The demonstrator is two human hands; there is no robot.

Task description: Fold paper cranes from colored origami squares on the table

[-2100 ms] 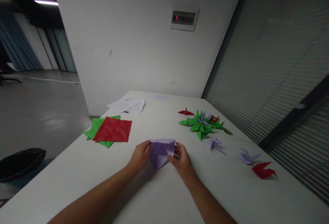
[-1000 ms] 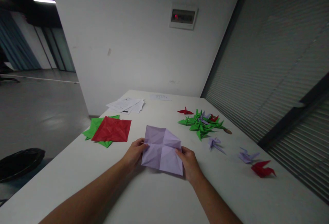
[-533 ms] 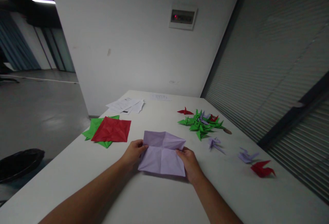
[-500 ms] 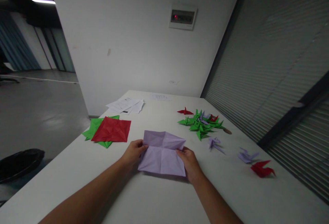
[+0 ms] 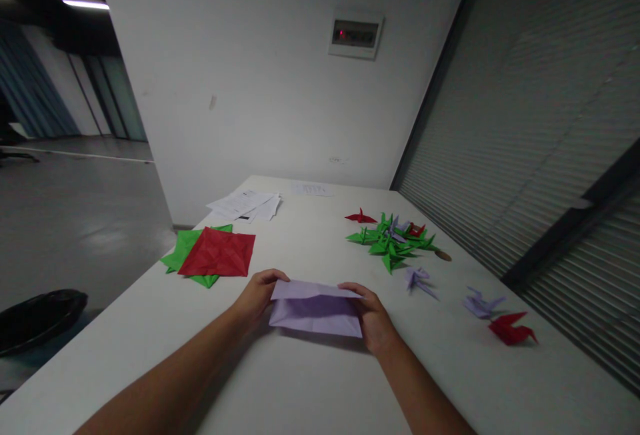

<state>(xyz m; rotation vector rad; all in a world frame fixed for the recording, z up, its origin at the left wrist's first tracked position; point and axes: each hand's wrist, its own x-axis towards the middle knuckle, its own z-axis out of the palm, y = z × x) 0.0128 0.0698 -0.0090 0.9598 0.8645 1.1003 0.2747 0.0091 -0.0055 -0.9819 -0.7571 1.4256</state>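
From my feed, the lilac paper sits folded on the white table, between both hands. My left hand and right hand each pinch an end, fingers curled over its top edge.

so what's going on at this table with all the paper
A person is folding a lilac sheet on the white table. The left hand and right hand each hold one end of it, and the far half is folded over toward the near edge, not yet flat. To the left lies a red sheet on green sheets. To the right is a pile of folded cranes, mostly green, with loose lilac and red ones nearer the blinds.
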